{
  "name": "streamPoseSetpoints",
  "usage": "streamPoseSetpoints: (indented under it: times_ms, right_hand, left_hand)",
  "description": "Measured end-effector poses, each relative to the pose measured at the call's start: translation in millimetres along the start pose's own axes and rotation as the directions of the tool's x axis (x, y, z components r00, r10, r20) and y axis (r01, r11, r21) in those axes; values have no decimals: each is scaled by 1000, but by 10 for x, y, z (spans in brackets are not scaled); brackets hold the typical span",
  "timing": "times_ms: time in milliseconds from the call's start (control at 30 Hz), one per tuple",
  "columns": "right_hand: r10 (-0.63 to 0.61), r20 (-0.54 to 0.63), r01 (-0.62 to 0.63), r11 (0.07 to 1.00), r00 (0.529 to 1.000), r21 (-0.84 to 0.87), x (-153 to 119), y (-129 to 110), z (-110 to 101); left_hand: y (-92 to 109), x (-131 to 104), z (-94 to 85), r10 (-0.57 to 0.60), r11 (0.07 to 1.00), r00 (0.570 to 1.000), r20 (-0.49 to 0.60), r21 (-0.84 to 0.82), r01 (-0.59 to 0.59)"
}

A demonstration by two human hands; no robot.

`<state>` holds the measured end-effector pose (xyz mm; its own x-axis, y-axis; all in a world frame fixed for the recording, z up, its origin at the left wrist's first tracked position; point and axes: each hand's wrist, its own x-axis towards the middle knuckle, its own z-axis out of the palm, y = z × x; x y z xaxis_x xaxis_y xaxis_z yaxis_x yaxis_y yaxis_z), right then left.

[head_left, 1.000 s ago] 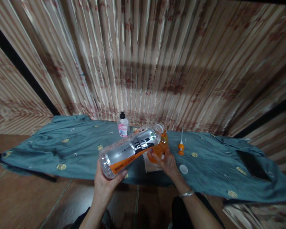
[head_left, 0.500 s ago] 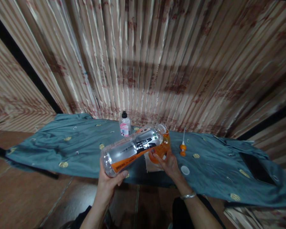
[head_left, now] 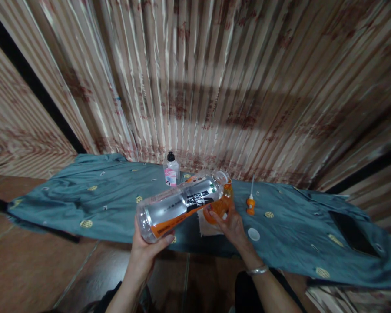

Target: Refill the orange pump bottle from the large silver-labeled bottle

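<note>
My left hand [head_left: 150,248] is closed around the base of a large clear plastic bottle [head_left: 182,204] with a silver, black and orange label. That bottle lies tilted, its uncapped mouth up at the right, over the neck of an orange spray bottle [head_left: 219,208]. My right hand [head_left: 231,226] grips the orange bottle, which stands on a pale cloth [head_left: 206,228] and is partly hidden behind the clear one. An orange spray head [head_left: 250,204] with a thin tube pointing up stands to the right. Near my right wrist lies a white round cap [head_left: 253,234].
A clear bottle with a pink label and black cap [head_left: 171,169] stands at the back. On the right lies a dark flat phone or tablet [head_left: 353,232]. The green patterned cloth [head_left: 111,204] covers the narrow table, with a curtain [head_left: 195,87] behind.
Both hands and the two bottles keep nearly the same pose. The view has shifted very slightly; nothing was taken hold of or let go.
</note>
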<state>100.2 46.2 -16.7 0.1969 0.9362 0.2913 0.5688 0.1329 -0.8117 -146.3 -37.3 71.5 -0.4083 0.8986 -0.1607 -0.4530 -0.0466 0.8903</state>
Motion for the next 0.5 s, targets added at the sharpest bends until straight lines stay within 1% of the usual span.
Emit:
streamPoseSetpoints:
  times_ms: [100, 200, 367, 500]
  right_hand:
    - [11, 3, -11, 1000, 1000, 4, -2, 3, -6]
    - [-5, 2, 5, 1000, 1000, -4, -6, 29, -1]
    - [-28, -32, 28, 1000, 999, -6, -5, 40, 25]
    - [-34, -15, 34, 999, 999, -5, 1, 30, 17]
  left_hand:
    - [-12, 3, -1, -6, 1000, 1000, 3, 6, 6]
    - [-16, 5, -6, -14, 1000, 1000, 19, 12, 14]
    - [4, -9, 7, -15, 1000, 1000, 14, 4, 15]
    - [13, -17, 14, -18, 1000, 1000, 14, 5, 18]
